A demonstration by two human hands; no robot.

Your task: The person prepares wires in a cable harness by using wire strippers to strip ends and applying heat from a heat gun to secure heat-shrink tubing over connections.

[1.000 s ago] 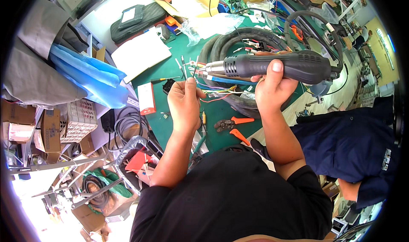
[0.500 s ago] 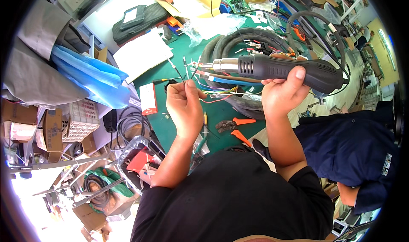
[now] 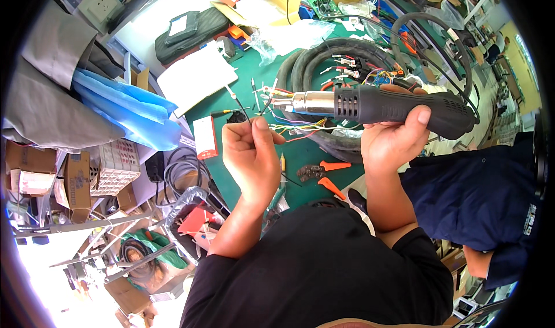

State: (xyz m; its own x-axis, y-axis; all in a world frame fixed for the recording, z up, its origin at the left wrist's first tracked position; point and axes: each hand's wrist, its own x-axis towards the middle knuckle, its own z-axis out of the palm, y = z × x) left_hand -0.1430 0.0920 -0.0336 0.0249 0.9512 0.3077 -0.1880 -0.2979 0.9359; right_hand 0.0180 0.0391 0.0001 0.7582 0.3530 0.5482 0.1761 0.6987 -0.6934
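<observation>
Black hot-air gun (image 3: 377, 107), gripped in the right hand (image 3: 390, 143) over the coiled cable (image 3: 307, 65), is held slightly farther right than a second ago, more room seemingly being left between its nozzle (image 3: 317, 103) and the left hand (image 3: 250, 152), where dark leads (image 3: 239, 104) are pinched left of that cable.

Was pretty cramped in there, ngl
Green-topped workbench (image 3: 315, 149) took the middle, metal framing (image 3: 75, 225) stood left, pale floor (image 3: 496, 105) showed right, and glare (image 3: 43, 279) totally blew out the lower left.
</observation>
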